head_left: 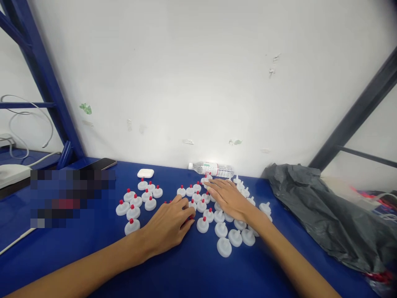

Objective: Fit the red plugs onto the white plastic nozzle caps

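Observation:
Several small white caps with red tips (pixel 136 201) stand in groups on the blue table (pixel 192 269). Another cluster of caps (pixel 229 238) sits under and around my hands. My left hand (pixel 170 223) lies palm down, fingers curled over caps near the middle of the cluster; whether it grips one is hidden. My right hand (pixel 228 198) lies flat with fingers stretched toward the left, resting on the caps at the back of the cluster.
A clear water bottle (pixel 211 169) lies by the white wall. A white earbud case (pixel 145 173) and a dark phone (pixel 101 164) lie at the back left. A crumpled grey plastic bag (pixel 325 215) covers the right side. Blue frame posts (pixel 46 82) rise on both sides.

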A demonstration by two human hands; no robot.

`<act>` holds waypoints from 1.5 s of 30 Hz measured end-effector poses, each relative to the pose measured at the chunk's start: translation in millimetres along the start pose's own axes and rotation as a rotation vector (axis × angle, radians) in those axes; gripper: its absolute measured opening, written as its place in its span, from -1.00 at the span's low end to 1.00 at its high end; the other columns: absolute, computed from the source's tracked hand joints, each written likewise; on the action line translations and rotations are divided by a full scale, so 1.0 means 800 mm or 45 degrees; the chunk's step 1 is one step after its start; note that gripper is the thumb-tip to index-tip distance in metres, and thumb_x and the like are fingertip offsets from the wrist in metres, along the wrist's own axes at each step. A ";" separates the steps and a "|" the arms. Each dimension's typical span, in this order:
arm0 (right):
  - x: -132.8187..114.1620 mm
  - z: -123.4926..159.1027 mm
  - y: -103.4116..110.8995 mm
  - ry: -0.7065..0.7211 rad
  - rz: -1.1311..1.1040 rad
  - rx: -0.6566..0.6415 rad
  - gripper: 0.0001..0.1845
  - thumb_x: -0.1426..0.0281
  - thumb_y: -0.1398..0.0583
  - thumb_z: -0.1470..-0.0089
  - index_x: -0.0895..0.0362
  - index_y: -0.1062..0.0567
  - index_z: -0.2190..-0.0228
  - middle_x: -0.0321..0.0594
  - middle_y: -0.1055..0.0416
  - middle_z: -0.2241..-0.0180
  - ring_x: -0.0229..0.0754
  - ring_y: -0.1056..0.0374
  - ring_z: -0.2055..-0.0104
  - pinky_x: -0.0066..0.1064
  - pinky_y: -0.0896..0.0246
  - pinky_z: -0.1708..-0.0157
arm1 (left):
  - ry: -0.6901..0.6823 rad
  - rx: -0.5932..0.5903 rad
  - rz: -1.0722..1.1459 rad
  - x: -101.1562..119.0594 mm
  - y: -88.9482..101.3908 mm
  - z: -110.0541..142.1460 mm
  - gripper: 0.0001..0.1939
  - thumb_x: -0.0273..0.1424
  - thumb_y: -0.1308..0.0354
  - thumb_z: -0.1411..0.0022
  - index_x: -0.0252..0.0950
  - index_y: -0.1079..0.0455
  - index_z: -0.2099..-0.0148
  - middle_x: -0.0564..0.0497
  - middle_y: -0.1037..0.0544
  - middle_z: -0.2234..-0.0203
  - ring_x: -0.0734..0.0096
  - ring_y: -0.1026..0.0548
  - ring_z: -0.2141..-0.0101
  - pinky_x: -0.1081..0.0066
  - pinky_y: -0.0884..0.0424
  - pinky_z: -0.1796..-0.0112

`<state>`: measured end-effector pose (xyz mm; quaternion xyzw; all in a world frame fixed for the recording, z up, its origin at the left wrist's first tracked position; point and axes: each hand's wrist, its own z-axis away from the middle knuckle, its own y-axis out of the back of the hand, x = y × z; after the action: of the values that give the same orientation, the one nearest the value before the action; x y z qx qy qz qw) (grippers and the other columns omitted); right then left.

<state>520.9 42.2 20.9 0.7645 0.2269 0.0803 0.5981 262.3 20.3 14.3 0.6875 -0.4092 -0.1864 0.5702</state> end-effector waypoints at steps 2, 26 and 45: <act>0.001 -0.001 0.001 0.020 -0.013 0.041 -0.49 0.16 0.19 -0.45 -0.06 -0.40 -0.16 -0.20 -0.39 -0.19 -0.02 -0.22 -0.27 0.09 0.03 -0.28 | 0.006 -0.002 -0.013 0.000 0.001 0.000 -0.87 -0.46 -0.03 -0.39 -0.22 -0.40 0.18 -0.01 -0.45 0.25 0.26 -0.38 0.19 0.39 -0.15 0.46; -0.064 0.010 0.029 0.462 0.010 0.350 -0.61 0.35 -0.11 -0.34 0.05 -0.31 -0.17 -0.15 -0.52 0.03 -0.06 -0.42 -0.01 0.05 -0.01 -0.26 | 0.102 0.392 -0.209 -0.004 0.004 -0.003 -0.77 -0.21 0.00 -0.47 -0.25 -0.32 0.01 -0.04 -0.47 0.24 0.20 -0.39 0.25 0.39 -0.21 0.48; 0.025 0.004 0.043 0.087 0.073 0.799 -0.79 0.28 -0.19 -0.28 0.06 -0.50 0.09 -0.15 -0.59 0.13 -0.02 -0.49 0.12 -0.09 -0.25 -0.02 | -0.243 0.451 0.286 0.016 0.029 0.010 -0.65 -0.50 0.18 -0.44 -0.24 -0.01 0.46 0.11 -0.22 0.60 0.44 -0.15 0.52 0.32 -0.06 0.47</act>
<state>548.7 42.2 49.8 0.9146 0.2389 0.0488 0.3224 256.3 5.3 36.3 0.7063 -0.5614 -0.1112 0.4167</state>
